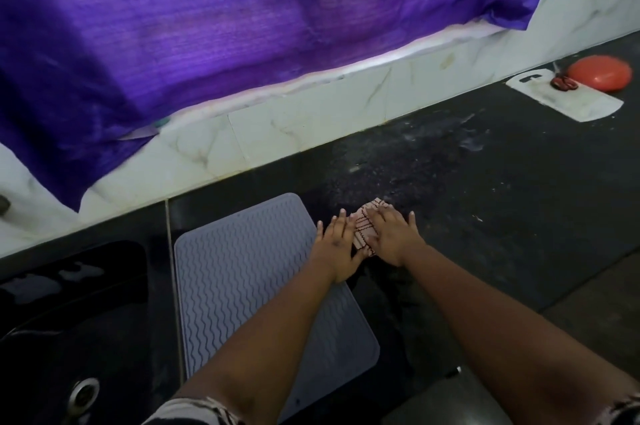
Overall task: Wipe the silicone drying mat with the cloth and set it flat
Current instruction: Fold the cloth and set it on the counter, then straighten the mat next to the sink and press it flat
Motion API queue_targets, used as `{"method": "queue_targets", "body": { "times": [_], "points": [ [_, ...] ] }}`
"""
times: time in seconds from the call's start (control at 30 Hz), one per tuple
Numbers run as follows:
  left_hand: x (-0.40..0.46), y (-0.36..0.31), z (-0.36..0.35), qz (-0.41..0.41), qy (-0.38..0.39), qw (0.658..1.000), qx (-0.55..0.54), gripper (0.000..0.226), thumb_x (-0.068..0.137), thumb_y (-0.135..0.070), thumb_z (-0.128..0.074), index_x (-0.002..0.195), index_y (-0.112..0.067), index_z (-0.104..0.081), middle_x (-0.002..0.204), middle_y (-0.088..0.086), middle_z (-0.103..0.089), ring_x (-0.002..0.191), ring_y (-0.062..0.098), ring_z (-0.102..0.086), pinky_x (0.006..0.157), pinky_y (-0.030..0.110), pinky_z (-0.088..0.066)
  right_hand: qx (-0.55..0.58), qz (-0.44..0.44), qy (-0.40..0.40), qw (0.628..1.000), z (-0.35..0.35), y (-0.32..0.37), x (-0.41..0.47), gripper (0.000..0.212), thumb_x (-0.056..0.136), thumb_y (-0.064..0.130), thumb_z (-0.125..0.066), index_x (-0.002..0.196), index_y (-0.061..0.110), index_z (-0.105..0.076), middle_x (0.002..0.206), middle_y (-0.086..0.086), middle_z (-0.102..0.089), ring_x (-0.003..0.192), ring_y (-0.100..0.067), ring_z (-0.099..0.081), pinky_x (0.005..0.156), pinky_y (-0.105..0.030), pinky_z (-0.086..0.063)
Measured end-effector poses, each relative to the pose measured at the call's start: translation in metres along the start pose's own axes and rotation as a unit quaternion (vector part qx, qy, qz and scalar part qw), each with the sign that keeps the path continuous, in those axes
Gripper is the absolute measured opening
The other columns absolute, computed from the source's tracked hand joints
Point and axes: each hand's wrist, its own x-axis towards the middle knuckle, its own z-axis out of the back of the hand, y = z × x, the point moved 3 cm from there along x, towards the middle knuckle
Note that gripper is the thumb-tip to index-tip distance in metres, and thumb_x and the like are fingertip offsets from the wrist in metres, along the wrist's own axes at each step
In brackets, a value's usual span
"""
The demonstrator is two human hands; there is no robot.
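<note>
Black sink basin point(69, 338) far left, steel drain point(83, 395) at its bottom; grey wavy-ribbed silicone drying mat point(242, 286) lies flat on dark stone tabletop point(485, 217) just beside it; our left hand point(337, 248) spread wide, palm on mat's right edge, likely pinning it flat; our right hand point(389, 237) flat, fingers spread, pressing pale folded cloth with red stitching point(363, 230) onto tabletop just off mat; white cutting board point(568, 99), red lid point(601, 73) far right

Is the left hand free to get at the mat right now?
Probably yes. The left hand already lies flat across the mat's right edge, beside the cloth, and nothing sits on the mat's ridged surface.
</note>
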Motion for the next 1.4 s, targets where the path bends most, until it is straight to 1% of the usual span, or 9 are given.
{"method": "queue_targets", "body": {
  "times": [0.1,0.2,0.4,0.53,0.67,0.83,1.1,1.23,1.4],
  "points": [
    [-0.027,0.005,0.004,0.037,-0.071,0.995,-0.067,0.080,0.094,-0.051,-0.046,0.155,-0.017,-0.005,0.162,0.010,-0.006,0.148,0.029,-0.009,0.120,0.048,-0.001,0.050,0.025,-0.112,0.992,0.013,0.016,-0.022,0.058,0.086,0.024,-0.051,0.142,0.020,-0.035,0.144,-0.010,-0.037,0.134,-0.029,-0.035,0.113,-0.046,-0.029],
    [-0.063,0.014,0.009,0.054,-0.091,0.992,-0.066,0.080,0.090,-0.047,-0.054,0.153,-0.019,-0.014,0.157,0.006,-0.017,0.143,0.026,-0.020,0.116,0.044,-0.022,0.079,0.084,-0.128,0.985,0.007,0.040,-0.050,0.045,0.080,0.019,-0.056,0.124,0.016,-0.049,0.121,-0.010,-0.047,0.111,-0.028,-0.048,0.094,-0.041,-0.044],
    [-0.154,0.039,0.005,0.141,-0.087,0.985,-0.050,0.079,0.081,-0.049,-0.062,0.143,-0.012,-0.030,0.141,0.011,-0.033,0.130,0.029,-0.036,0.103,0.040,-0.039,0.055,0.225,-0.014,0.973,-0.026,0.098,-0.104,0.032,0.080,0.023,-0.065,0.108,0.008,-0.062,0.110,-0.013,-0.056,0.103,-0.028,-0.053,0.091,-0.039,-0.046],
    [-0.218,0.053,-0.006,0.184,-0.049,0.980,-0.054,0.085,0.070,-0.059,-0.069,0.131,-0.010,-0.038,0.131,0.011,-0.038,0.124,0.030,-0.040,0.099,0.038,-0.040,0.000,0.304,0.056,0.951,-0.051,0.128,-0.141,0.061,0.071,0.055,-0.071,0.115,0.015,-0.059,0.111,-0.008,-0.055,0.102,-0.023,-0.055,0.087,-0.032,-0.044],
    [-0.261,0.052,-0.023,0.162,0.049,0.982,-0.079,0.098,0.058,-0.061,-0.071,0.133,-0.007,-0.037,0.134,0.012,-0.034,0.131,0.028,-0.034,0.109,0.034,-0.033,-0.116,0.331,0.052,0.935,-0.069,0.139,-0.169,0.080,0.063,0.074,-0.053,0.125,0.023,-0.049,0.117,-0.002,-0.049,0.111,-0.022,-0.046,0.089,-0.038,-0.043],
    [-0.275,0.043,-0.035,0.152,0.051,0.987,-0.016,0.078,0.074,-0.040,-0.075,0.134,-0.008,-0.036,0.141,0.012,-0.028,0.135,0.029,-0.027,0.107,0.044,-0.037,-0.166,0.328,0.066,0.928,-0.074,0.146,-0.182,0.068,0.072,0.058,-0.057,0.126,0.019,-0.043,0.121,-0.005,-0.045,0.114,-0.026,-0.042,0.088,-0.041,-0.046],
    [-0.266,0.045,-0.027,0.162,0.015,0.979,0.119,0.045,0.098,-0.015,-0.042,0.141,-0.005,-0.032,0.147,0.018,-0.030,0.132,0.033,-0.034,0.105,0.044,-0.034,-0.208,0.218,0.022,0.953,-0.074,0.163,-0.189,0.056,0.084,0.014,-0.059,0.134,0.018,-0.035,0.132,-0.007,-0.041,0.123,-0.029,-0.041,0.092,-0.045,-0.044],
    [-0.253,0.068,-0.016,0.222,0.143,0.961,0.086,0.051,0.097,-0.014,-0.049,0.145,-0.003,-0.033,0.149,0.018,-0.037,0.132,0.033,-0.043,0.110,0.045,-0.035,-0.130,0.108,0.106,0.980,-0.051,0.163,-0.164,0.040,0.090,0.010,-0.052,0.129,0.011,-0.050,0.138,-0.010,-0.048,0.125,-0.029,-0.048,0.105,-0.040,-0.041],
    [-0.225,0.099,0.076,0.203,0.190,0.959,0.049,0.039,0.091,-0.016,-0.055,0.129,-0.008,-0.056,0.133,0.013,-0.055,0.117,0.032,-0.055,0.101,0.043,-0.044,-0.167,0.049,0.157,0.972,0.038,0.200,-0.102,0.044,0.085,0.016,-0.061,0.127,0.005,-0.056,0.136,-0.016,-0.053,0.120,-0.033,-0.053,0.094,-0.039,-0.044]
  ]
}}
